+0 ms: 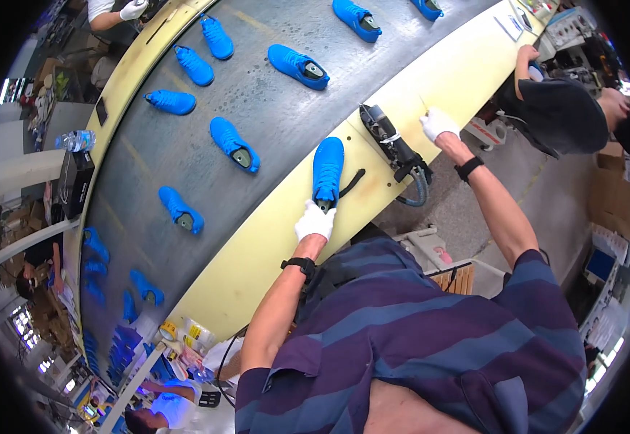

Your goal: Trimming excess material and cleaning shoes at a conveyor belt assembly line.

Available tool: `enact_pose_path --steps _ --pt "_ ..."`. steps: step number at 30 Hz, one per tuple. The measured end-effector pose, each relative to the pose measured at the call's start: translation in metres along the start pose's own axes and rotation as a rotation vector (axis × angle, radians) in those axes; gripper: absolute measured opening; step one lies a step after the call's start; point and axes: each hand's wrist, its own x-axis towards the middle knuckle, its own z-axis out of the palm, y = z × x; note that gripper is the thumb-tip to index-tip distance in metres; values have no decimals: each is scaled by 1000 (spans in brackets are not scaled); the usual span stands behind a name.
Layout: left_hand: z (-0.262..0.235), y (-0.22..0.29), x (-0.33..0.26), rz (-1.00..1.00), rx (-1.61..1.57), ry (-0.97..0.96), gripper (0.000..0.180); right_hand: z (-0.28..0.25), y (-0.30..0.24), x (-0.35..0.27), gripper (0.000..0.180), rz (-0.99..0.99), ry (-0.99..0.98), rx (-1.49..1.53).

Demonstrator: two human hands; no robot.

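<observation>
A workshop floor spreads out below, crossed by a long grey conveyor belt with a pale yellow rim that serves as a narrow table along its near edge. Bright blue shoes ride the belt well apart from one another, most lying on their sides with the dark opening showing, which judging by the even spacing lets each worker pick one off in turn.

The person's left hand, in a white glove with a black wristband below it, is closed on the heel end of one blue shoe. That shoe lies across the yellow rim with its toe pointing onto the belt, seemingly pinned there so it stays put at the edge. A short black strap lies just beside it on the rim.

The right hand, also gloved in white, rests farther along the rim with the fingers curled loosely; I cannot tell whether it grips anything. Between the two hands a black power tool lies on the rim, its grey ribbed hose looping down off the edge, placed within easy reach of either hand.

Another person in a dark shirt works beyond the belt's right end, and a gloved hand of a third shows at the top left. A water bottle stands on a stand at the far left.
</observation>
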Motion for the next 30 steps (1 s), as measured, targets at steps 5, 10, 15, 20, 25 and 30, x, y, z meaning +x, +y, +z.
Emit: enact_pose_path --steps 5,10,15,20,25,30 --pt "27 -4 19 -37 -20 105 88 -4 11 16 45 -106 33 -3" --pt "34 -5 16 -40 -16 158 83 -36 -115 -90 17 -717 286 240" --pt "15 15 12 -86 -84 -27 72 44 -188 -154 23 -964 -286 241" --pt "21 7 21 0 -181 34 59 57 -213 -156 20 -960 -289 83" --pt "5 21 10 -32 -187 -21 57 57 -215 -144 22 -956 -374 18" --pt "41 -7 42 132 -91 38 71 80 -211 -170 23 -921 -264 80"
